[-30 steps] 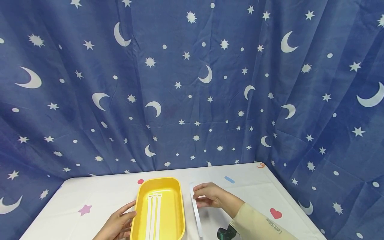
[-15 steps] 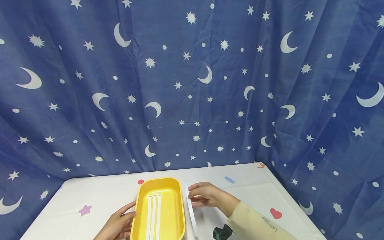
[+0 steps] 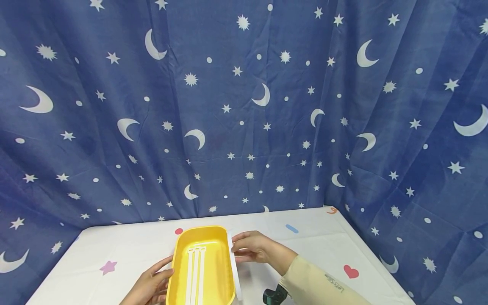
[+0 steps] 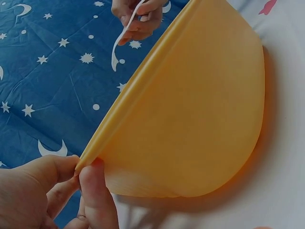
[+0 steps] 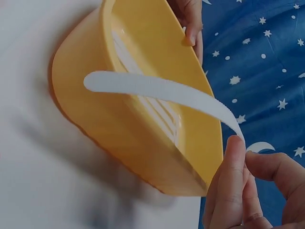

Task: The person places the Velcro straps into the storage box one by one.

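Observation:
A yellow plastic bin [image 3: 218,279] with rounded corners stands on the table. Three white straps with slotted heads [image 3: 196,271] lie side by side lengthwise on its floor. My left hand [image 3: 149,283] pinches the bin's left rim between thumb and fingers, as the left wrist view shows closely. At the opposite side, my right hand [image 3: 251,248] pinches another white strap [image 5: 157,88], which looks like a hook-and-loop cable tie. That strap curves from the fingertips across the bin's right rim in the right wrist view, its rounded end [image 5: 95,81] hanging free outside the wall.
A white tablecloth [image 3: 301,258] with coloured shapes covers the table. Behind it and to the sides hangs a blue curtain [image 3: 228,118] with moons and stars. A black device [image 3: 275,294] sits at the right wrist, under the cream sleeve [image 3: 316,281].
My right hand has moved left with the strap, from beside the bin to its right rim. The left hand and the bin have stayed in place.

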`<state>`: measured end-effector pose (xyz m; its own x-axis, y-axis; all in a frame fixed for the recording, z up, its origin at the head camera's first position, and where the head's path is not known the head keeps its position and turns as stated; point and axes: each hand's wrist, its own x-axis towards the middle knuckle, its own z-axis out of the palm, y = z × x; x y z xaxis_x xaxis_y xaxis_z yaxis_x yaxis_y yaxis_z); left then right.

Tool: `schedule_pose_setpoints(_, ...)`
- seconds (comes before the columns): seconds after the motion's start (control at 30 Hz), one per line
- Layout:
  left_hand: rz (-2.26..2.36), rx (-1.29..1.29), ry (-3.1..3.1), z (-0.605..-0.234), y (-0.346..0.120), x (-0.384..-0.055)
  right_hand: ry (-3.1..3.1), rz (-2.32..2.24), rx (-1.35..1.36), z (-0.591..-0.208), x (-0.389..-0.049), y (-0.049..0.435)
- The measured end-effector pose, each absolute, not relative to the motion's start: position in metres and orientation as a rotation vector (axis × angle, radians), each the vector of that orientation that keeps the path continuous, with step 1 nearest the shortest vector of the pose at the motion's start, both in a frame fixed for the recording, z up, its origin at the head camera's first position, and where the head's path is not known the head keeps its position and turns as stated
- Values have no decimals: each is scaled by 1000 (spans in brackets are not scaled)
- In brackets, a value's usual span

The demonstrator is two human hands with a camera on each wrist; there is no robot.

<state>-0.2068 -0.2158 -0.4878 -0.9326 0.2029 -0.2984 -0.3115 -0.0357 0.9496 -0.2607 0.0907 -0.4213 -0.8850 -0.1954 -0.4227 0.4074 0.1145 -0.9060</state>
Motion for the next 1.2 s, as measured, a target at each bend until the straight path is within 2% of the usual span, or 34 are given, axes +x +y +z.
schedule_pose_setpoints(0.57, 1979, -112, 1949, -487, -217, -205, 1904, -1862, 212, -433, -259, 69)
schedule_pose_setpoints(1.2, 1949, -83, 1986, -489, -219, -207, 2032, -1745, 189, -428, -258, 45)
